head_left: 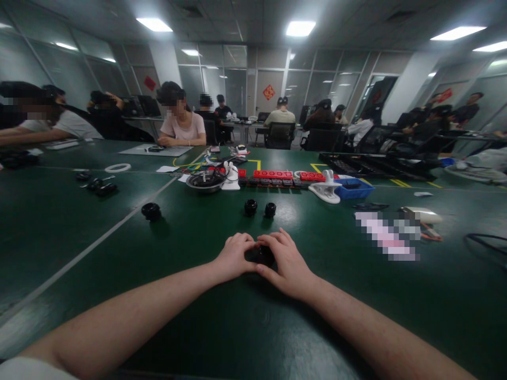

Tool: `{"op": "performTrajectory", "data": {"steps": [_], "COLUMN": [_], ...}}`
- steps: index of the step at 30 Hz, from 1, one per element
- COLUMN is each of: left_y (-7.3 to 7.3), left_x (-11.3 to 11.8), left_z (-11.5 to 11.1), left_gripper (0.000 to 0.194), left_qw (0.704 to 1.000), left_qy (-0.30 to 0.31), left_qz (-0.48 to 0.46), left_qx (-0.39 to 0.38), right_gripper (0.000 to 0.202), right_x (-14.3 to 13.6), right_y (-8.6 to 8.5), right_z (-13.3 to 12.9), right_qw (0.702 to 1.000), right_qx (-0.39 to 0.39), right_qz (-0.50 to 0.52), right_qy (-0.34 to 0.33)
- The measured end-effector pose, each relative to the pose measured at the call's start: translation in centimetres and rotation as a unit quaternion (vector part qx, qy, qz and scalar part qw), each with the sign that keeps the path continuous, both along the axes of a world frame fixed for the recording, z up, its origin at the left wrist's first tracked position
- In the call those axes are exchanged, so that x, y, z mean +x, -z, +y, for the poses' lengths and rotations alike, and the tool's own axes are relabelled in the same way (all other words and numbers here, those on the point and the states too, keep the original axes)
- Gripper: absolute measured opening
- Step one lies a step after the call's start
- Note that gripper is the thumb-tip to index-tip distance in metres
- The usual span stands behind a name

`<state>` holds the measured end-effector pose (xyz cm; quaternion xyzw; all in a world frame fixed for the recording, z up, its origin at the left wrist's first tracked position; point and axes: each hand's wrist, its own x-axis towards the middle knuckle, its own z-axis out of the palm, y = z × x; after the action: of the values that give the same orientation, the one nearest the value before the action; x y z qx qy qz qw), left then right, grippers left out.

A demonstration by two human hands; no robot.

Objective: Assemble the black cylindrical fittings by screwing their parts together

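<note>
Between my two hands, low over the green table (190,322), is a glossy black rounded part (264,255), mostly covered by fingers. My left hand (236,256) is closed on its left side, thumb along the near edge. From the right, my right hand (287,261) curves its fingers over the top and keeps its thumb in front. Just beyond them stand two small black ring-shaped fittings (251,207), (270,210) side by side. A third black fitting (151,211) of like shape sits farther left.
A round metal dish (206,180), a row of red blocks (273,175), a white curved stand (327,189) and a blue bin (354,189) line the table's middle. A black cable (487,240) lies right. Several people sit beyond, one in pink (184,126).
</note>
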<state>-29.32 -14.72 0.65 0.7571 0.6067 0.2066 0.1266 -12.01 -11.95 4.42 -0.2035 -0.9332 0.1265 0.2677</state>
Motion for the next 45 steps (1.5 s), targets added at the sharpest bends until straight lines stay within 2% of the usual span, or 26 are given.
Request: {"op": "performTrajectory", "data": {"steps": [5, 13, 23, 30, 38, 45], "left_y": [-0.2, -0.3, -0.3, -0.3, -0.3, -0.2], "left_x": [0.1, 0.2, 0.3, 0.1, -0.1, -0.1], "left_z": [0.0, -0.1, -0.2, -0.3, -0.2, -0.2], "left_gripper": [0.036, 0.034, 0.03, 0.035, 0.041, 0.046], "left_qw": [1.0, 1.0, 1.0, 1.0, 1.0, 1.0], "left_qy": [-0.004, 0.003, -0.005, 0.001, -0.004, -0.008], "left_qz": [0.003, -0.001, 0.001, -0.006, -0.018, -0.017], "left_qx": [-0.009, -0.006, -0.003, -0.001, 0.001, 0.005], "right_gripper": [0.041, 0.038, 0.017, 0.017, 0.031, 0.028], "right_x": [0.0, 0.1, 0.7, 1.0, 1.3, 1.4], "right_y": [-0.2, -0.3, -0.2, -0.2, 0.0, 0.2], "right_z": [-0.3, -0.8, -0.8, -0.6, -0.1, 0.6], "right_qw": [1.0, 0.998, 0.997, 0.998, 0.991, 0.989], "right_qx": [-0.002, -0.007, -0.011, 0.04, 0.131, 0.145], "right_qz": [-0.004, -0.007, 0.019, 0.016, -0.013, -0.009], "right_qy": [-0.026, -0.055, -0.068, -0.056, -0.021, 0.038]}}
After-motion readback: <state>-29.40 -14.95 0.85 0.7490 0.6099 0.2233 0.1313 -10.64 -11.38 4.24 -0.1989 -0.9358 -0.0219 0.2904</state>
